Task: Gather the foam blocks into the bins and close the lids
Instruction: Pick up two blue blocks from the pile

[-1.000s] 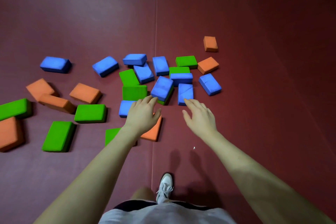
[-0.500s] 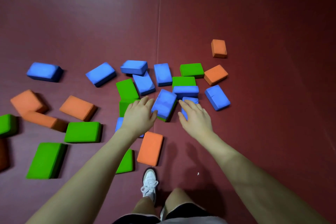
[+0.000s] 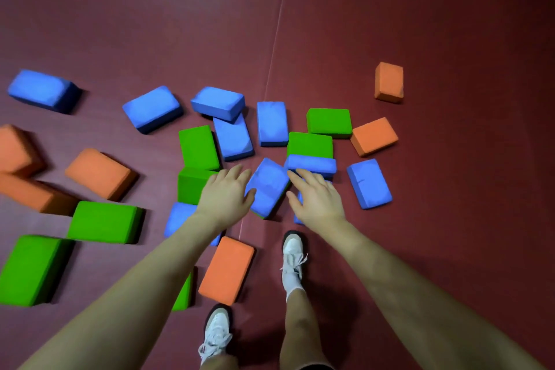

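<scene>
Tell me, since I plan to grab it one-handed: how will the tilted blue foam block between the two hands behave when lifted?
The tilted blue rectangular foam block probably weighs little for its bulk, being foam. Its matte surface should resist slipping. It leans on a green block beneath, so a nudge from the left hand or right hand may slide it flat rather than roll it.

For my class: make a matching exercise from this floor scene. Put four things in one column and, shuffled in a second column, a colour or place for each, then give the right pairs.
Column one:
1. Block standing apart at the far right
2. Tilted block between the two hands
3. Block at the near left edge of the picture
4. Shoes

Column two:
A. green
B. white
C. orange
D. blue

Right pairs: 1-C, 2-D, 3-A, 4-B.

The left hand and right hand both reach toward the tilted block with fingers spread.
</scene>
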`<action>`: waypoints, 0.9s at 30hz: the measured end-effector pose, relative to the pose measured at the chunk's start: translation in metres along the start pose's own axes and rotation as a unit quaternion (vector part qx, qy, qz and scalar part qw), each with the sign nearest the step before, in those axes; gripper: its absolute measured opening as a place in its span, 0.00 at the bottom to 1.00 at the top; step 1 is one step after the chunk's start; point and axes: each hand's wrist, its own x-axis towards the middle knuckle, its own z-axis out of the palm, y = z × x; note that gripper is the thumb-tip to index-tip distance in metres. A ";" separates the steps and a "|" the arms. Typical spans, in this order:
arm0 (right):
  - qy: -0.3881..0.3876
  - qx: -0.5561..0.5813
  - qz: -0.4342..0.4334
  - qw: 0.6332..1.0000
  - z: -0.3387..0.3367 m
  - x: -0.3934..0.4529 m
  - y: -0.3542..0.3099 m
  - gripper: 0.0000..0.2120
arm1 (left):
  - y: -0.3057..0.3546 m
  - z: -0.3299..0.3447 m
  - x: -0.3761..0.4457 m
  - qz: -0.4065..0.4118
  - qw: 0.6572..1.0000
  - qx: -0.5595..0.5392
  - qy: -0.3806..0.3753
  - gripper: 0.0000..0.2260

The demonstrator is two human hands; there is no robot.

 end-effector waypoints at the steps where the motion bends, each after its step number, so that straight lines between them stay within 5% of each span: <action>1: -0.010 0.001 -0.006 1.000 0.004 0.016 0.013 0.21 | 0.001 0.007 0.017 -0.009 1.000 -0.002 -0.004 0.24; 11: -0.092 -0.065 -0.120 0.986 0.085 0.138 0.133 0.21 | 0.000 0.101 0.165 -0.080 0.997 -0.020 -0.005 0.22; 19: -0.069 -0.049 -0.175 0.981 0.227 0.192 0.203 0.22 | -0.030 0.241 0.228 -0.081 0.996 -0.026 -0.026 0.26; 27: -0.152 -0.056 -0.195 0.967 0.371 0.210 0.249 0.31 | -0.048 0.373 0.269 -0.134 0.984 -0.002 -0.119 0.36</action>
